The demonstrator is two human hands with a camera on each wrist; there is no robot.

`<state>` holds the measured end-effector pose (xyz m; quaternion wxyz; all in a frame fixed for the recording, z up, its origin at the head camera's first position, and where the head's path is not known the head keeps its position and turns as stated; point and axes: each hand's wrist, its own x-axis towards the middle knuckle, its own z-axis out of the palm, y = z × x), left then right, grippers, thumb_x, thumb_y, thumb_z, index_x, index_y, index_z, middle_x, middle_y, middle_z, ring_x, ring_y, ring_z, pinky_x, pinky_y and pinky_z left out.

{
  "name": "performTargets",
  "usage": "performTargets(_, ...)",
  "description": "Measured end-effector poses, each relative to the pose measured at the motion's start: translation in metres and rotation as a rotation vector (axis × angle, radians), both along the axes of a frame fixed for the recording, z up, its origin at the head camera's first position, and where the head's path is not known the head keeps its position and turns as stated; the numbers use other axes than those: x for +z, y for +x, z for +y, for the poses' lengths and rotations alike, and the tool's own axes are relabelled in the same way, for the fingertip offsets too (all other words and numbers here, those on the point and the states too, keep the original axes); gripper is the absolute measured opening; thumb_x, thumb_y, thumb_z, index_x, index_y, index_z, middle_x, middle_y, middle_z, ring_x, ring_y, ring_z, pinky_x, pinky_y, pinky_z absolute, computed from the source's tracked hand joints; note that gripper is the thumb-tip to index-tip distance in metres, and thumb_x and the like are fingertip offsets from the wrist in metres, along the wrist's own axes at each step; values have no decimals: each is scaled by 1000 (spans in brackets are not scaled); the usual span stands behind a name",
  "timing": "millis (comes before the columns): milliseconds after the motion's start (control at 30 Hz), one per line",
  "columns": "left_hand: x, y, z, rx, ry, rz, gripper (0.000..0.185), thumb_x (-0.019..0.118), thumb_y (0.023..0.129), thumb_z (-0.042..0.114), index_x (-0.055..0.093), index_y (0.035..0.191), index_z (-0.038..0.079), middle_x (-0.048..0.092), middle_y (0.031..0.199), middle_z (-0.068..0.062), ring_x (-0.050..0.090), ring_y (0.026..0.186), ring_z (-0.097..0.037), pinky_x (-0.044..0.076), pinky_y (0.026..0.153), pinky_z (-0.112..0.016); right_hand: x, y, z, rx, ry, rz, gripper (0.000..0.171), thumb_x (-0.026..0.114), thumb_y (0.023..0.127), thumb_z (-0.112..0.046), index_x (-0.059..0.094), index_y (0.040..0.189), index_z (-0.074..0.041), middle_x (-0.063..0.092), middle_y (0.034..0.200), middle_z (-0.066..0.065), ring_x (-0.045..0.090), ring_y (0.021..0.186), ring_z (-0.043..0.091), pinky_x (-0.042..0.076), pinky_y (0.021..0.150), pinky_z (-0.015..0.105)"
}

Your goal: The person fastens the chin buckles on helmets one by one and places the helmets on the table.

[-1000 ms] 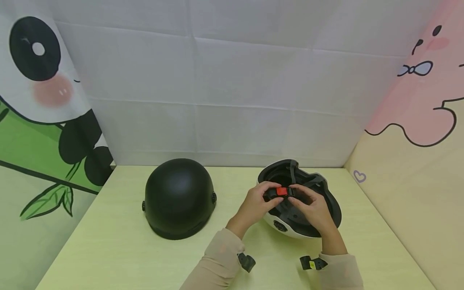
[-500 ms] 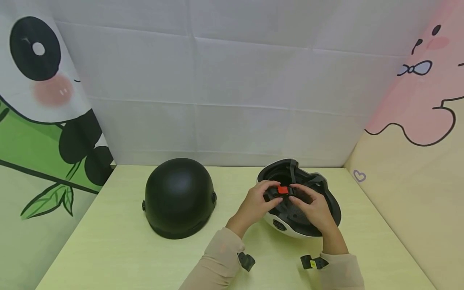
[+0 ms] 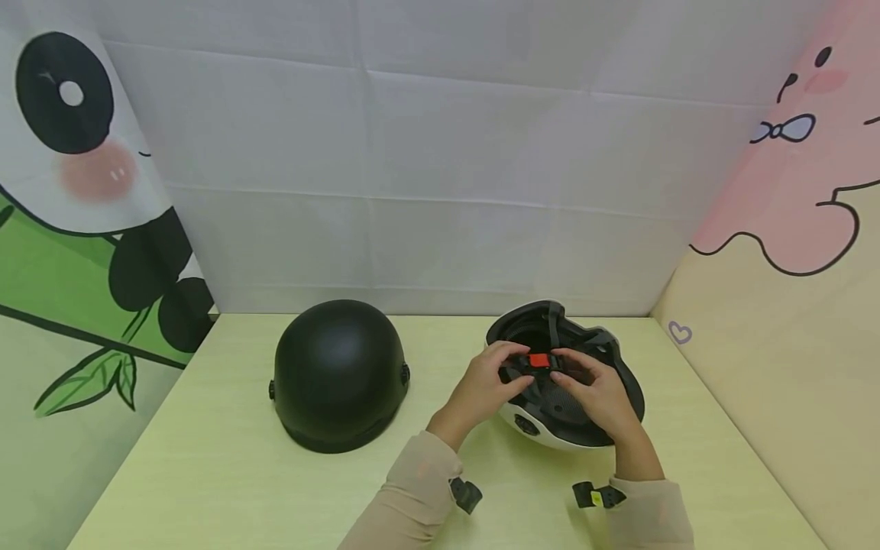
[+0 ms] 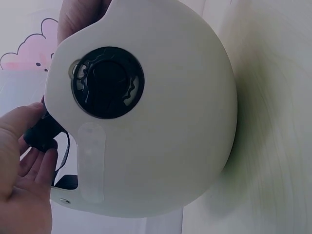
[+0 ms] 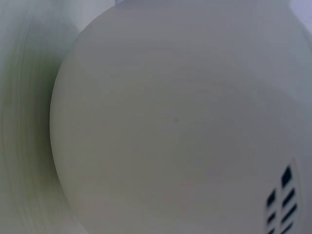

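Barely shifted since earlier: left hand (image 3: 484, 382) and right hand (image 3: 591, 389) both pinch the red-and-black plastic strap buckle (image 3: 538, 360) inside the upturned white hard-shell helmet (image 3: 522, 428) on the surface, halves seemingly joined, fastening near done.

table (image 3: 227, 466): pale yellow-green, lay under the hands | backdrop (image 3: 440, 183): creased white cloth beyond them | panda print (image 3: 76, 191) left | pink cartoon panel (image 3: 791, 229) right
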<state>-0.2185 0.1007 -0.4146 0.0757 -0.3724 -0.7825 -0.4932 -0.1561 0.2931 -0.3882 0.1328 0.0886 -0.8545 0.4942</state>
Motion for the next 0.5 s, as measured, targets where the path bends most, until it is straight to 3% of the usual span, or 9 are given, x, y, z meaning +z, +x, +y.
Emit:
performTargets(233,-2,0,-2,3,33,25,42,67,83,22,55,120,9,50,117,2,51,100,-7,43,83,-23,2,1,0,-9,19,-28,37,65,84,-9,56,118,0,59,105,17,58,92,28,47,72,26)
performTargets(500,-3,1,-6,15,52,59,39,68,82,20,56,117,5,51,114,3,51,99,-9,40,85,-18,2,1,0,30,0,-9,36,65,83,-6,55,118,1,58,111,20,54,100,33,44,77,20)
